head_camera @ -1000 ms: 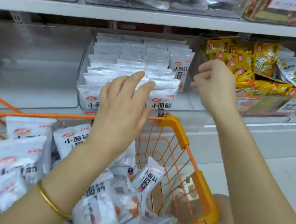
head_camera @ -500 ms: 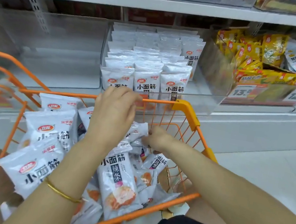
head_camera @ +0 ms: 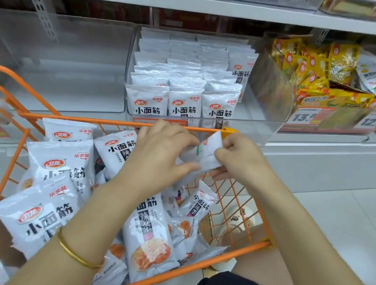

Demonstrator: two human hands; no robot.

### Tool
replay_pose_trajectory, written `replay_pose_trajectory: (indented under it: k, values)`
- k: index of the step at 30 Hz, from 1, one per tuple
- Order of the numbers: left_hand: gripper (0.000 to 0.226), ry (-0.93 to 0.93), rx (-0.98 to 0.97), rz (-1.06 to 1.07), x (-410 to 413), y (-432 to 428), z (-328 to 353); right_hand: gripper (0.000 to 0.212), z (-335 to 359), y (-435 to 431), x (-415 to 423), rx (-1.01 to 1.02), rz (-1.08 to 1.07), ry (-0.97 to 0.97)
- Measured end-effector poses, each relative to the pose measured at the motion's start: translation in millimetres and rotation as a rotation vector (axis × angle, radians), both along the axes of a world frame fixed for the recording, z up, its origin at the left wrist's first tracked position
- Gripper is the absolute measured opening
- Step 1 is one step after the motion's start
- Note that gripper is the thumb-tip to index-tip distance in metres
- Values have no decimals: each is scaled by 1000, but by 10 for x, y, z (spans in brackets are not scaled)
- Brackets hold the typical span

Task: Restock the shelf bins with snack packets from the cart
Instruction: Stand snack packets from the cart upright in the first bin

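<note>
An orange wire cart (head_camera: pixel 236 249) stands in front of me with several white snack packets (head_camera: pixel 57 166) piled in it. Above the cart's far rim, my left hand (head_camera: pixel 164 148) and my right hand (head_camera: pixel 240 160) both grip one white packet (head_camera: pixel 207 153), its plain back turned toward me. On the shelf behind stands a clear bin (head_camera: pixel 258 128) with rows of the same white packets (head_camera: pixel 184 107) standing upright.
To the left is a clear bin (head_camera: pixel 54 59) with nothing visible in it. To the right, a bin of yellow packets (head_camera: pixel 316 71) with price tags (head_camera: pixel 304 116). An upper shelf (head_camera: pixel 204 4) overhangs. Pale floor tiles (head_camera: pixel 354 218) lie to the right.
Both hands came down from the shelf bin into the cart, took hold of a white packet and lifted it up to the cart's far rim.
</note>
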State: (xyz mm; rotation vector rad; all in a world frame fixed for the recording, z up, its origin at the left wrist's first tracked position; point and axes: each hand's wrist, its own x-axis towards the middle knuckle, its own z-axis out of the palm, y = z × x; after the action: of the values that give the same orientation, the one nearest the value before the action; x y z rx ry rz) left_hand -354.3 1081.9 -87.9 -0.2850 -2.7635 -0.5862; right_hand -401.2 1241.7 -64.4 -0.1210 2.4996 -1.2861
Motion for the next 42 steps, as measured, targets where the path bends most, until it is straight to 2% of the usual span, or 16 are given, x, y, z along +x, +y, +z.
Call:
replay_pose_trajectory:
  k: [3,5,9,13,15,17,19,23,25,28,31,34,37,42]
  values:
    - [73,-118,-76,-58,1,132,21,19,250,98,33,-182,-56,-26]
    - [73,-160,-26,-66,-19,232,17,22,371,106,59,-321,-27,-92]
    - [37,-202,400,-15,-58,331,44,14,448,123,51,-534,-6,-179]
    - [25,-422,944,15,-74,288,130,16,324,237,-46,-315,-117,100]
    - [28,-482,1164,-14,-89,278,161,14,236,267,-59,-253,-9,63]
    - [26,-509,1313,9,-107,279,195,22,147,262,-46,-302,133,-48]
    - [25,-522,1354,42,-129,301,235,37,78,252,-40,-382,181,-90]
    - [26,-381,1185,132,-233,348,253,48,58,240,-78,-347,181,-25]
    - [27,-330,1130,130,-303,388,294,40,111,278,-112,-368,149,-29]
    - [29,-254,1009,124,-452,480,400,18,243,398,-201,-397,82,-16]
    - [43,-36,649,150,-597,511,433,16,349,556,-444,-343,-128,150]
    - [46,177,136,166,-718,447,396,26,459,587,-806,-78,-282,453]
    - [51,132,-134,170,-878,399,310,32,451,444,-1211,157,-291,547]
    - [53,88,-279,169,-1020,352,139,28,26,184,-1856,275,-350,419]
